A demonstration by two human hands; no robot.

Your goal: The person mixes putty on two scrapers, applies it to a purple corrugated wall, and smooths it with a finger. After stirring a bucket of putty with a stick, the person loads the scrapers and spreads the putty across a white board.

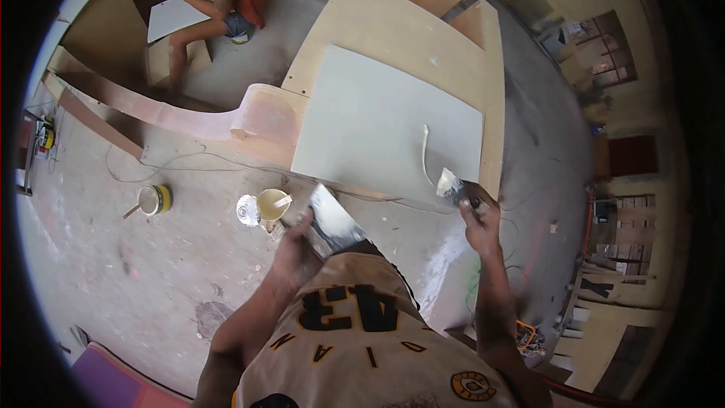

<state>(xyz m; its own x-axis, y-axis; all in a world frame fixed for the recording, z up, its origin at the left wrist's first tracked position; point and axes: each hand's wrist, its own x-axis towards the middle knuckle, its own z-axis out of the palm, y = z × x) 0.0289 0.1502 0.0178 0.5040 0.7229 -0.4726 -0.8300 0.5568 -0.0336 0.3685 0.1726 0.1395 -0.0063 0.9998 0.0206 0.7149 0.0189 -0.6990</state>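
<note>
My left hand [297, 253] grips the edge of a flat rectangular plate [336, 224] smeared with white putty, held close to my waist. In my right hand [481, 221] is a putty knife [451, 185], its blade loaded with the same white paste. That blade is at the right front edge of a smooth white panel [377, 121]; whether it touches cannot be made out. A curved white strip of putty [424, 147] runs along the panel near the knife. The panel lies on a large pale wooden piece [393, 19].
On the floor to the left stand an opened can [273, 204] of cream paste and another can [156, 199] with a stick. A thin cable [204, 168] crosses the concrete. Another person [226, 0] sits at the upper left with a white board. Shelving [630, 238] lines the right.
</note>
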